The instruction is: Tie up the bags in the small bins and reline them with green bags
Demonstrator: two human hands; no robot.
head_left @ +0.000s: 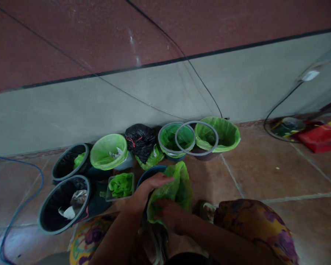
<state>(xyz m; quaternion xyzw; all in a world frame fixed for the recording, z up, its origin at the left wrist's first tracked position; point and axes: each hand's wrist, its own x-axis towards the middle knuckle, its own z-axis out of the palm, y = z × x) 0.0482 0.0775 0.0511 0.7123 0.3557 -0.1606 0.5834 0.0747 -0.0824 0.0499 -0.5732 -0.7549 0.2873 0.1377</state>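
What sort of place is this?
Possibly an indoor utility corner: bag-lined bins stand near the foot of a two-tone wall on a tiled floor.

No text, brand, number or sign is being shown legibly; a small label-like patch (pixel 103 194) is being seen on the side of the near-left dark bin (pixel 99 207), too blurred to be read; the dark green-and-yellow container (pixel 287 126) at right is being blurred too, so whether any print is being carried on it cannot be told
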